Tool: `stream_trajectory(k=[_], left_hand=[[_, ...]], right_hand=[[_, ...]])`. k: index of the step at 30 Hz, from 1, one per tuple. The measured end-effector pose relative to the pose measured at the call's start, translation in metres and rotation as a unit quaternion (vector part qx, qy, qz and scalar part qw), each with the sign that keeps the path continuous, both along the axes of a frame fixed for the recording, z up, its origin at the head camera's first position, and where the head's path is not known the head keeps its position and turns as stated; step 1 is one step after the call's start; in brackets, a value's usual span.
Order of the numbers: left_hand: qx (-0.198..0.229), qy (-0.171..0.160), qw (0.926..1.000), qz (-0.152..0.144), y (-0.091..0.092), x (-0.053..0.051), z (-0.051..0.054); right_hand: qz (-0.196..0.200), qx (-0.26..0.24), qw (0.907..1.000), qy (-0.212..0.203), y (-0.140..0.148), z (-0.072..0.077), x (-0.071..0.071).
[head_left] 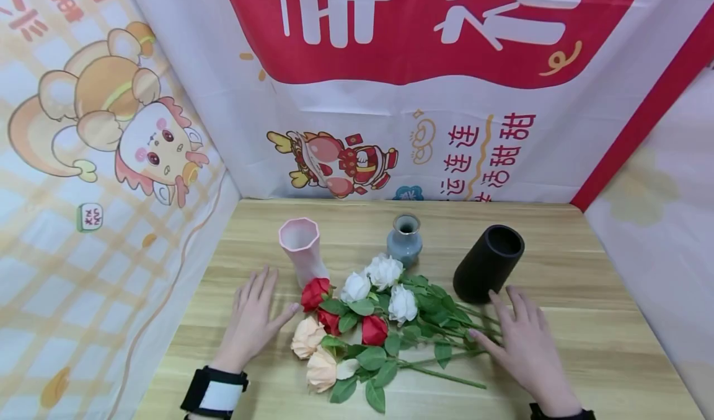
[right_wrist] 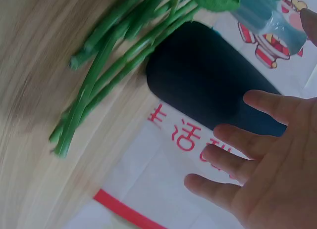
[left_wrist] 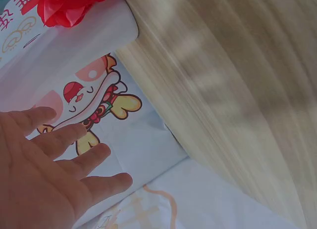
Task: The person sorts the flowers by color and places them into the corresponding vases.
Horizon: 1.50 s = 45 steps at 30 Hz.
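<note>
My left hand (head_left: 253, 321) lies with spread fingers left of the flowers, its thumb tip close to a red rose (head_left: 315, 294); it holds nothing. My right hand (head_left: 527, 345) is spread over the green stems (head_left: 446, 324) at the right, below the black vase (head_left: 482, 271); whether it touches them I cannot tell. The flowers lie in a loose pile: white roses (head_left: 403, 303), red roses and peach roses (head_left: 321, 369). In the right wrist view the fingers (right_wrist: 233, 162) are extended near the black vase (right_wrist: 198, 70), gripping nothing.
Behind the flowers stand a pink vase (head_left: 304, 253) at the left and a small blue-grey vase (head_left: 405, 240) in the middle. The wooden table (head_left: 602, 321) meets printed cloth (head_left: 346, 110) at the back and sides.
</note>
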<state>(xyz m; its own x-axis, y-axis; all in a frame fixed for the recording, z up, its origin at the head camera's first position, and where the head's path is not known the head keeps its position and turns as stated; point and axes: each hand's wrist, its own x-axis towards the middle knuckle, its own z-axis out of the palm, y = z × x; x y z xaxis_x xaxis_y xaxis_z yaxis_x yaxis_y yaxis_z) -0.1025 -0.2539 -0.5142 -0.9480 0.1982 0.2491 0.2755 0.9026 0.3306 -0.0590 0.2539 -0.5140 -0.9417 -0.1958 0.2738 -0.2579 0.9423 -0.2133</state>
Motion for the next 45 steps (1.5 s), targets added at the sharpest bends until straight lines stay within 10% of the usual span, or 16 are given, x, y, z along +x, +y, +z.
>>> stream_trajectory(k=[11, 24, 40, 45], left_hand=[[0.132, -0.082, 0.9877, 0.013, 0.009, -0.025, 0.007], [0.207, -0.096, 0.9736, -0.010, 0.018, -0.050, 0.009], [0.360, -0.085, 0.9287, -0.025, 0.033, -0.061, 0.000], [0.377, -0.073, 0.9235, -0.004, 0.040, -0.066, -0.003]], right_hand=[[0.063, -0.004, 0.9962, -0.060, -0.036, -0.014, 0.006], [0.211, -0.014, 0.9761, 0.048, -0.065, -0.019, 0.000], [0.285, -0.035, 0.9501, -0.123, -0.091, -0.025, 0.003], [0.286, -0.036, 0.9519, -0.105, -0.091, -0.031, 0.000]])
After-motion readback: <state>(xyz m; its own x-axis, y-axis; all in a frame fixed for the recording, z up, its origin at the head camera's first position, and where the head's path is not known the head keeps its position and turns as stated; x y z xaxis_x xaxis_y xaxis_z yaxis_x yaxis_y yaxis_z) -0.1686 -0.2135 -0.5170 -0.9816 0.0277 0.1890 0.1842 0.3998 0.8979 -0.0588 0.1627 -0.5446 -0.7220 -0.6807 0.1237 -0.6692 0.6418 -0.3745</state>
